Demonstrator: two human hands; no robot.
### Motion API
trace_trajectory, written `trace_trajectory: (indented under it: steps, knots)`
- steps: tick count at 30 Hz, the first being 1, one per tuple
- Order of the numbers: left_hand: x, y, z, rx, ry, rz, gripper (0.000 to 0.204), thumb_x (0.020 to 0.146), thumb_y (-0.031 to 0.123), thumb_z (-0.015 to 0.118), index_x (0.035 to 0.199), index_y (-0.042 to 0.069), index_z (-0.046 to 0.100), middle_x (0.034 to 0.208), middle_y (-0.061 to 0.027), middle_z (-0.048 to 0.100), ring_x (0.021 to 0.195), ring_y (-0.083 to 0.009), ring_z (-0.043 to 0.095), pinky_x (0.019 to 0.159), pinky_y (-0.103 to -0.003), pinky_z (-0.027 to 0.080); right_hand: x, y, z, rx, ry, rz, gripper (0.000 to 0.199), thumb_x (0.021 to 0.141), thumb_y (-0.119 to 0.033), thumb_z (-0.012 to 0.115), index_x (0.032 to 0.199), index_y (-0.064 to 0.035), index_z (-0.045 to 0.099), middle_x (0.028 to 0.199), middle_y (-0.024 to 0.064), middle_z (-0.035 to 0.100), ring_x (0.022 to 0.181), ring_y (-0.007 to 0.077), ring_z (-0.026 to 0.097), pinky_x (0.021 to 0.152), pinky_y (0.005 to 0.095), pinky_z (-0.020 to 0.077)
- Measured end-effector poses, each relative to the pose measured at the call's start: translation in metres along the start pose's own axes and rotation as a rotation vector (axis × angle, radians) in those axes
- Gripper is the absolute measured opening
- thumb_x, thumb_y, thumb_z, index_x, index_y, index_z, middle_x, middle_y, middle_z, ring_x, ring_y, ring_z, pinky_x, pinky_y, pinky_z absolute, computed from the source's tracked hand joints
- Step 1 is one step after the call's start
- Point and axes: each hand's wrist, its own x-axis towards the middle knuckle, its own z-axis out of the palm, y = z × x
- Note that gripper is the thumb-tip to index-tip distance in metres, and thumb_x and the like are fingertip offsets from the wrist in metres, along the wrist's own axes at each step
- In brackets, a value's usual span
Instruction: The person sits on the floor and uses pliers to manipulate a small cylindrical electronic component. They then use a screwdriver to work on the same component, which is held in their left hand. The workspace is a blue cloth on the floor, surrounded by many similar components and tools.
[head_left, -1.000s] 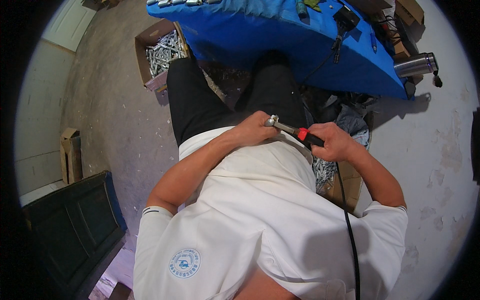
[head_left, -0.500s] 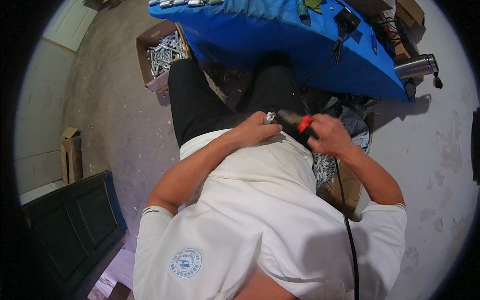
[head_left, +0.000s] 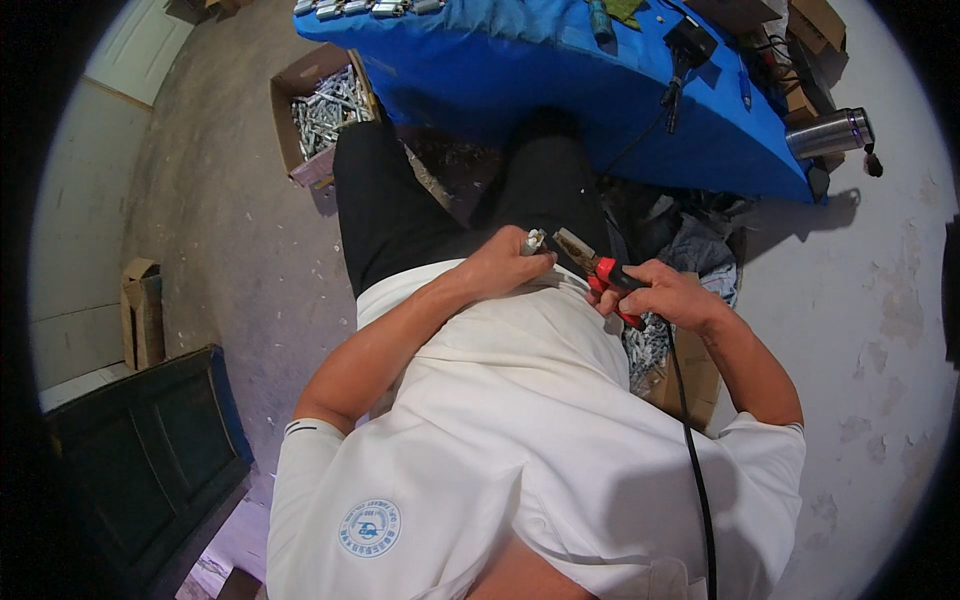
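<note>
Counter (head_left: 560, 95) draped in bright blue cloth (head_left: 690, 145) fills the upper part of the view, with a row of small metal parts (head_left: 390, 7) along its far left edge. A black adapter (head_left: 690, 40) and a blue pen (head_left: 745, 90) lie toward its right side, and a steel flask (head_left: 830, 133) is near the right corner, by a pale wall (head_left: 870, 350) with peeling patches. On the grey floor (head_left: 240, 250) to the left, a cardboard box (head_left: 285, 115) holds a heap of silvery pieces (head_left: 328, 112). A dark panelled board (head_left: 150, 450) stands at lower left.

Both forearms bend inward over the lap, bringing the hands near each other. The left hand (head_left: 508, 264) is closed around a small silvery part (head_left: 534, 241), whose pale end pokes up past the fingers. The right hand (head_left: 665, 295) grasps red-and-black pliers (head_left: 582, 257) by the handles, which are spread apart; their nose points up and leftward, just beside the silvery part without touching it.
</note>
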Motion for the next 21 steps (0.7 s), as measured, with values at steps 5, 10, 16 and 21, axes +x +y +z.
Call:
trace_trajectory:
  steps: [5,10,16,21]
  knots:
    - [0.001,-0.001,-0.002,0.005,-0.028,0.045,0.022,0.084,0.014,0.058,0.067,0.001,0.056,0.058,0.0055,0.044,0.055,-0.0056,0.037,0.048,-0.029,0.031,-0.002,-0.008,0.001,-0.014,-0.059,0.028,0.032,0.074,-0.025,0.060,0.092,0.0000,0.071,0.084,0.0037,0.066,0.073,0.0116,0.056,0.068,0.0264,0.0451]
    - [0.004,-0.008,0.000,-0.015,-0.033,0.097,0.018,0.082,0.011,0.057,0.068,-0.001,0.056,0.059,0.0048,0.045,0.055,-0.0061,0.037,0.048,-0.029,0.032,0.004,-0.016,-0.002,-0.043,-0.084,0.026,0.032,0.076,-0.026,0.060,0.090,0.0002,0.071,0.081,0.0036,0.066,0.072,0.0120,0.057,0.067,0.0266,0.0451]
    - [0.009,-0.018,0.001,0.088,0.010,0.069,0.020,0.081,0.014,0.058,0.072,-0.004,0.060,0.058,-0.0013,0.049,0.055,-0.0095,0.041,0.052,-0.031,0.037,0.003,-0.033,-0.002,-0.099,-0.055,0.133,0.028,0.072,-0.024,0.063,0.083,-0.0003,0.072,0.088,0.0082,0.069,0.087,0.0168,0.061,0.085,0.0277,0.0446]
    - [0.008,-0.012,0.001,0.190,0.013,0.047,0.027,0.081,0.020,0.062,0.080,-0.007,0.064,0.060,-0.0155,0.057,0.055,-0.0196,0.051,0.057,-0.037,0.044,0.003,-0.039,-0.007,-0.307,-0.075,0.170,0.030,0.075,-0.028,0.064,0.085,-0.0014,0.073,0.087,0.0065,0.070,0.084,0.0154,0.061,0.083,0.0276,0.0445]
